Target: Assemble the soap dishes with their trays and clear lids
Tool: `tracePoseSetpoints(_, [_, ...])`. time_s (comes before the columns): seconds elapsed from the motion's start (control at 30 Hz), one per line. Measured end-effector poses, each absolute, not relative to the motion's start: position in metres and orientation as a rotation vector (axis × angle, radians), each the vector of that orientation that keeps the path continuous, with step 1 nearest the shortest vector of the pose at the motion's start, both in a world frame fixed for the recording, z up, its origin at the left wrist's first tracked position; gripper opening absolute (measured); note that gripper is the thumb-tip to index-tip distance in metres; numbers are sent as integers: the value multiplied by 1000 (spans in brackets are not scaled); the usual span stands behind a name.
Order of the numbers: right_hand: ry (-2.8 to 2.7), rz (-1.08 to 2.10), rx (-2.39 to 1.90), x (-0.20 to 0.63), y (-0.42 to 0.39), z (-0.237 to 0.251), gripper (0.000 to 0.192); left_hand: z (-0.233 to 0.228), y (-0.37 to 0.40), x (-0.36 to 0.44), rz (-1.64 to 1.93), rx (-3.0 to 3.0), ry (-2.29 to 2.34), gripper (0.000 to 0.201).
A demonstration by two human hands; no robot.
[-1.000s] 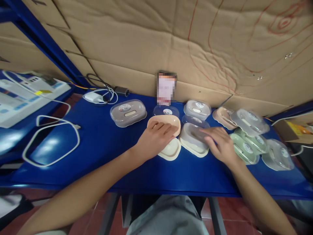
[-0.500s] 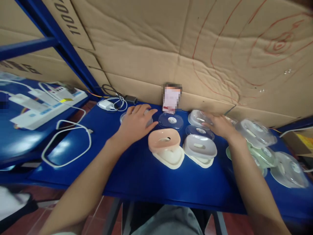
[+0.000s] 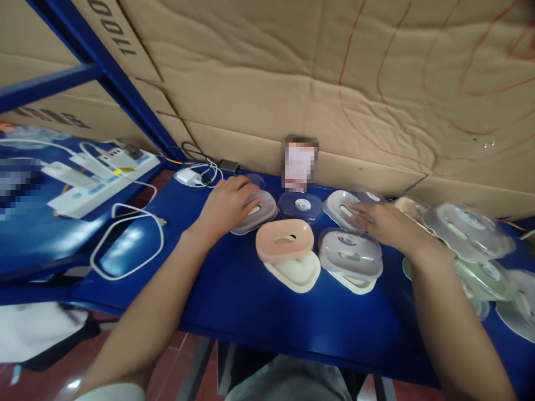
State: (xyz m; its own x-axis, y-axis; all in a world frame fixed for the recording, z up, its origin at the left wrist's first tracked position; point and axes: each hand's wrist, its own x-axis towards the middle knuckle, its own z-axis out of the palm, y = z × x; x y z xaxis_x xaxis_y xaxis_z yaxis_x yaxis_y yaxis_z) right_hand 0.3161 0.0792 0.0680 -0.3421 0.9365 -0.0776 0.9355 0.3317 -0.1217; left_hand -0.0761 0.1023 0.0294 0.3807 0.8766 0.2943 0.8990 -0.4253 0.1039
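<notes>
- Spanning the whole scene under both hands, the blue table [image 3: 234,289] carries every box and lid; a cardboard wall [image 3: 292,83] rises just beyond the fingertips.
- Off to the outer side of the left hand lies a looped white cable [image 3: 125,245], with a white power strip [image 3: 104,178] farther out on the next surface.
- Between the two hands, nearer the body, a pink soap box [image 3: 285,240] sits on a cream base [image 3: 295,273]; beside it, below the right hand, stands a grey lidded box [image 3: 350,253].
- Left hand [image 3: 228,205] rests palm-down with fingers curled over a grey lidded soap box [image 3: 259,214], gripping its top.
- Right hand [image 3: 384,223] lies on a clear lidded box [image 3: 343,203], fingers spread across its near edge; whether they close on it I cannot tell.
- Between the two held boxes lies a clear lid [image 3: 300,205].
</notes>
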Motion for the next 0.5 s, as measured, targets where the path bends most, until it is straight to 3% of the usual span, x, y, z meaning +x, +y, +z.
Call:
tracePoseSetpoints(0.23, [-2588,224,-2012,290,83,57,34,30,77,-59,-10,-2609,-1691,34])
tracePoseSetpoints(0.4, [-2693,179,-1995,281,76,59,27,27,81,-59,-22,-2634,-1664,35])
tracePoseSetpoints(0.5, [-2707,178,-1963,283,76,59,33,30,82,-61,-103,-2636,-1665,31])
